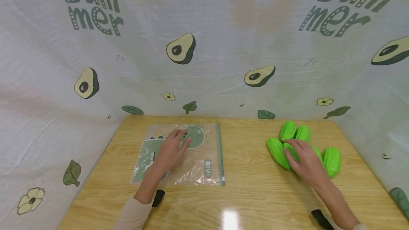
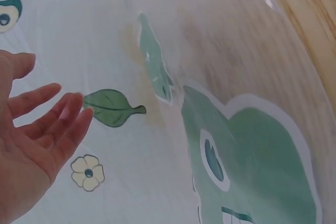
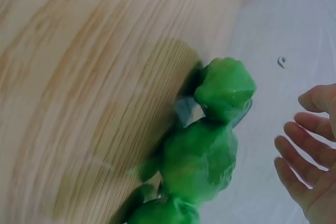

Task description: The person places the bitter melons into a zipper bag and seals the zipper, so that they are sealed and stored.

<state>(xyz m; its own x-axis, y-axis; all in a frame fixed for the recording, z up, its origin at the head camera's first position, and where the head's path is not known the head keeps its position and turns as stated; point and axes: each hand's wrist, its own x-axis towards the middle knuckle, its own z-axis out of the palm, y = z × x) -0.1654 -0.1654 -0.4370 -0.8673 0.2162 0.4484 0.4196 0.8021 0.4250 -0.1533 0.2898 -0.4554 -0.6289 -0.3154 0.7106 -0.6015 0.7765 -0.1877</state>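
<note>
A clear plastic zip bag (image 1: 198,159) with green printed shapes lies flat at the left of the wooden table. My left hand (image 1: 168,153) is over it, fingers loosely spread and holding nothing; in the left wrist view the hand (image 2: 39,135) appears apart from the bag (image 2: 252,145). Several bright green, glossy oblong pieces (image 1: 332,161) with ridged sides lie grouped at the right; their exact kind is unclear. Over this group is my right hand (image 1: 305,160), hiding part of it. The right wrist view shows its relaxed fingers (image 3: 291,153) apart from the green pieces (image 3: 199,158).
The wooden table (image 1: 246,173) runs between the bag and the green pieces. A pale cloth (image 1: 217,63) printed with avocados, leaves and flowers hangs behind the table and along both sides. Dark bands (image 1: 158,198) sit at my wrists.
</note>
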